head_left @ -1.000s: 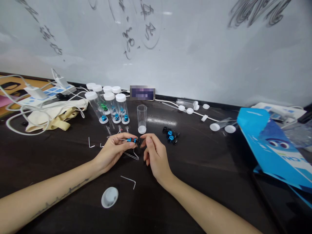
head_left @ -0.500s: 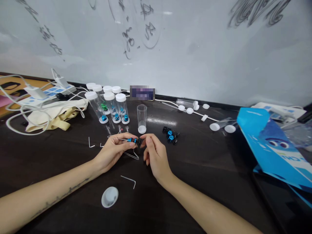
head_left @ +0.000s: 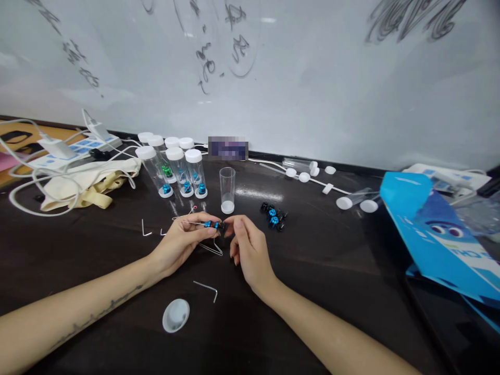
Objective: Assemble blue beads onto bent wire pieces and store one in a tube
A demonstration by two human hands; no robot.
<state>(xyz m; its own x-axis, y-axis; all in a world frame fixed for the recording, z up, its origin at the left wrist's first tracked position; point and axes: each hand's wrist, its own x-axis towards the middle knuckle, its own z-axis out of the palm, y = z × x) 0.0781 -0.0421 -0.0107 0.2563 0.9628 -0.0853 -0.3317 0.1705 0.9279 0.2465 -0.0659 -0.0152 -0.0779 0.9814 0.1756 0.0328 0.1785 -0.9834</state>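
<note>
My left hand (head_left: 177, 242) pinches a small blue-and-black metal fitting (head_left: 212, 225) between thumb and fingers. A thin bent wire (head_left: 213, 250) shows below and beside that fitting, partly hidden by the hand; a small red tip shows at its upper end. Close to the fitting's black end is my right hand (head_left: 250, 250), its index finger reaching toward it, the other fingers loosely curled and apart. Whether that fingertip touches the fitting, I cannot tell. A clear tube (head_left: 227, 185) with a white base stands just beyond. Several blue and black parts (head_left: 274, 217) lie to the right.
Capped tubes (head_left: 195, 169) holding blue and green parts stand at back left. Hex keys (head_left: 207, 285) and a white cap (head_left: 175, 315) with small pieces lie in front. White cables and a cloth bag (head_left: 89, 182) are left; a blue package (head_left: 433, 234) is right.
</note>
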